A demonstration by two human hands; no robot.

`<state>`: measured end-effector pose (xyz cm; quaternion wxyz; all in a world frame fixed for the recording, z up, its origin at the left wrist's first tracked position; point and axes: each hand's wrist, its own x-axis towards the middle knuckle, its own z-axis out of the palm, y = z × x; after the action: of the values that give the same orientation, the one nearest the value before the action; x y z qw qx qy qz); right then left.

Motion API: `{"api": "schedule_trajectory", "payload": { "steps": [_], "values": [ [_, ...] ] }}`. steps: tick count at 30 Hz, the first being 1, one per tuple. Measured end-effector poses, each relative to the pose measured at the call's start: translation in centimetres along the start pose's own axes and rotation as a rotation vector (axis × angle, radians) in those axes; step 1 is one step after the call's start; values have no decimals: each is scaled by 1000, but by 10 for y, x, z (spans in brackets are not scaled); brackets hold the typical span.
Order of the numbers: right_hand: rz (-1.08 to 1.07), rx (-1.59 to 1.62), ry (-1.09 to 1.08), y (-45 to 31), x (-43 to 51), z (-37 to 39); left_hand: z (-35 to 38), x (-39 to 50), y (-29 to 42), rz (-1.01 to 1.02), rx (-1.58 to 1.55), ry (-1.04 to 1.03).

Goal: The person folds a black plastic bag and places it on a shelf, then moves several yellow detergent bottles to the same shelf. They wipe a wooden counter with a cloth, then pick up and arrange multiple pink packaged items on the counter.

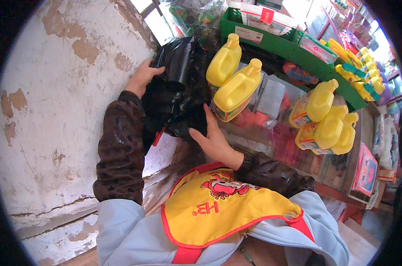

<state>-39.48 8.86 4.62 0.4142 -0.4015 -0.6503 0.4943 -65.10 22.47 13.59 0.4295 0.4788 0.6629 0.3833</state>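
A bulky bundle in shiny black plastic (184, 83) is between my two hands, beside the peeling wall. My left hand (142, 78) grips its upper left side, thumb on the front and the other fingers mostly hidden. Low on its right side, my right hand (219, 143) holds it with thumb and index finger spread; the remaining fingers are out of sight. From the bundle's lower edge sticks a small red strip (158, 136). Just right of the bundle, two yellow handled jugs (236, 89) stand on the glass-topped counter (251, 144).
More yellow jugs (324, 128) stand farther right on the counter. A green perforated tray (274, 46) with packets runs along the back. White paint flakes from the wall (61, 133) at left. Stocked shelves (357, 20) fill the far right.
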Motion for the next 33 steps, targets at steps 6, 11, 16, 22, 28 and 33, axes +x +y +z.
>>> {"api": "schedule_trajectory", "payload": {
  "steps": [6,11,16,22,28,33],
  "values": [
    [82,-143,-9,15,29,25,31,-31,31,689,908,416],
    [102,-227,20,30,42,51,45,-35,32,905,875,125],
    [37,-360,80,16,46,60,51,-44,32,802,1061,271],
    [-47,-269,-24,51,50,32,55,-15,-16,734,1236,300],
    [-87,-214,-133,41,-1,-17,52,-21,-18,701,1285,310],
    [-116,-282,-103,40,-12,-47,48,-26,3,626,1178,249]
  ]
}}
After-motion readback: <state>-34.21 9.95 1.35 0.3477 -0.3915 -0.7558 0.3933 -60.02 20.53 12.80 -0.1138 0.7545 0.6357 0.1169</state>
